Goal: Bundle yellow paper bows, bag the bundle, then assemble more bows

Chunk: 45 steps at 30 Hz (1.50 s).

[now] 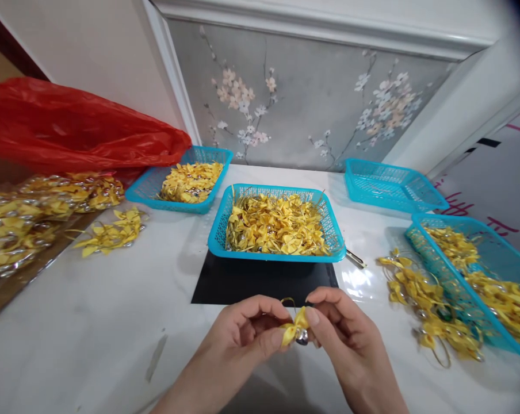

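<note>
Between my two hands is a yellow ribbon bow (295, 328) with a small silvery bell-like piece under it and a thin gold loop above. My left hand (253, 330) pinches the bow's left side between thumb and fingers. On the other side, my right hand (344, 333) has its thumb and fingers closed on the bow's right end. Just beyond my hands lies a black mat (260, 282), and a blue basket (277, 257) heaped with similar yellow bows (279, 224) stands at its far edge.
Blue baskets with bows stand at the back left (178, 206) and right (450, 270); another blue basket (393, 187) holds none. Loose bows lie at the right (432, 310) and left (113, 233). Bagged bows (18, 230) and a red plastic bag (79, 126) are far left. Nail clippers (355, 259) lie beside the middle basket.
</note>
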### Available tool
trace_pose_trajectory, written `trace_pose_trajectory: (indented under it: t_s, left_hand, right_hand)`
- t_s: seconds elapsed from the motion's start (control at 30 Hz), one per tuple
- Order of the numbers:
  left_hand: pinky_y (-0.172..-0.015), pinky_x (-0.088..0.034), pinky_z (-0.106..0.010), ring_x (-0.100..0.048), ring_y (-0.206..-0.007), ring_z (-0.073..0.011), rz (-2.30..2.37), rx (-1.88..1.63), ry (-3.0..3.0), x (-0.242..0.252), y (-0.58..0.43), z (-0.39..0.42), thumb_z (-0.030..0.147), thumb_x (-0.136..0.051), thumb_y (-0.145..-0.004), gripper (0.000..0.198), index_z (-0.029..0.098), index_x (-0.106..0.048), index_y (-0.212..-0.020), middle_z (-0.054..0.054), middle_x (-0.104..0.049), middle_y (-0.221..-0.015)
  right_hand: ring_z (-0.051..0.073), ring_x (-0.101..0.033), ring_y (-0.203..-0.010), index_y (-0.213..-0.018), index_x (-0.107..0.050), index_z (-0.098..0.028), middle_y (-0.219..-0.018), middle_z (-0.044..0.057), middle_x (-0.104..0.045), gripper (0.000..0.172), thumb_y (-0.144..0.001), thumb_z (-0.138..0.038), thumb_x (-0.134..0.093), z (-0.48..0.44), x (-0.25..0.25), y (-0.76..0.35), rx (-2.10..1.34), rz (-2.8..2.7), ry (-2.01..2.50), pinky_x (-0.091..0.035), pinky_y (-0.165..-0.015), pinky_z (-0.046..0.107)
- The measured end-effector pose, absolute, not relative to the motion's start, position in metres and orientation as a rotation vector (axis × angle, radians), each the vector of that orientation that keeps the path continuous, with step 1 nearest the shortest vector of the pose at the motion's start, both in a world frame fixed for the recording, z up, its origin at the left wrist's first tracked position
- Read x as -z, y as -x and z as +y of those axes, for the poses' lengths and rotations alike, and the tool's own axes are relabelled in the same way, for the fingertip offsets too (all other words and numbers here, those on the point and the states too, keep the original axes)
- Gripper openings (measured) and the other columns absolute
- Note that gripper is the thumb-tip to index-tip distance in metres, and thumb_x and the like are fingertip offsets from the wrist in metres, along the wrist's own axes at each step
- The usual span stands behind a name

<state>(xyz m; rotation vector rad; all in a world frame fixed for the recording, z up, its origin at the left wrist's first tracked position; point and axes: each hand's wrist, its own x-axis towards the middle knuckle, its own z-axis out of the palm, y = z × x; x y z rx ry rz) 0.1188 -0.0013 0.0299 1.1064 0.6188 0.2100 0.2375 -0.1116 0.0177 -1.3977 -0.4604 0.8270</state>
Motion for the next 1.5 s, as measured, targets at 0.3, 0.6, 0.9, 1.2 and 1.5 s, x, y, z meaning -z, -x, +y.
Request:
trace_pose_trajectory:
  t_s: [0.3,0.6,0.9,1.2,1.5]
  left_hand:
    - [-0.067,-0.041,-0.021,-0.052,-0.069,-0.0108,0.551,-0.234,-1.131,-0.029,-0.12,-0.001,0.021,-0.063,-0.084,0.014,0.017,-0.065,-0.07,0.002,-0.06,-0.072]
    - [-0.07,-0.045,-0.019,-0.051,-0.069,-0.0091,0.714,-0.434,-1.013,-0.022,-0.125,-0.005,0.025,-0.066,-0.082,0.013,0.018,-0.064,-0.072,0.002,-0.058,-0.077]
    - [-0.069,-0.046,-0.019,-0.061,-0.078,-0.0122,0.727,-0.573,-1.47,-0.019,-0.122,-0.01,0.024,-0.058,-0.086,0.014,0.022,-0.059,-0.072,0.002,-0.062,-0.088]
    - [-0.071,-0.044,-0.024,-0.056,-0.077,-0.0155,0.722,-0.439,-1.481,-0.019,-0.12,-0.009,0.033,-0.051,-0.089,0.02,0.022,-0.053,-0.073,0.0,-0.061,-0.082]
    - [-0.068,-0.037,-0.022,-0.047,-0.073,-0.0134,0.762,-0.4,-1.393,-0.02,-0.124,-0.003,0.034,-0.051,-0.09,0.022,0.021,-0.051,-0.073,0.002,-0.056,-0.078]
  right_hand:
    - [0.009,-0.059,-0.06,-0.096,-0.062,-0.024,-0.064,-0.004,-0.061,0.013,-0.087,-0.034,-0.062,-0.111,-0.005,-0.236,-0.745,-0.573,1.343,-0.047,-0.056,0.017]
    - [0.011,-0.056,-0.058,-0.096,-0.06,-0.026,-0.065,-0.004,-0.063,0.009,-0.087,-0.025,-0.058,-0.119,0.017,-0.222,-0.488,-0.745,1.404,-0.044,-0.06,0.02]
    - [0.009,-0.044,-0.046,-0.076,-0.064,-0.015,-0.058,0.002,-0.06,0.037,-0.084,-0.05,-0.057,-0.104,-0.003,-0.222,-1.125,-0.655,1.378,-0.033,-0.046,0.021]
    - [0.009,-0.034,-0.05,-0.056,-0.05,-0.016,-0.05,-0.003,-0.042,0.042,-0.084,-0.048,-0.056,-0.105,-0.007,-0.23,-1.035,-0.705,1.486,-0.025,-0.048,0.023]
    - [0.011,-0.04,-0.055,-0.078,-0.061,-0.018,-0.062,-0.003,-0.047,0.029,-0.089,-0.044,-0.054,-0.118,0.001,-0.264,-0.645,-0.678,1.659,-0.033,-0.05,0.021]
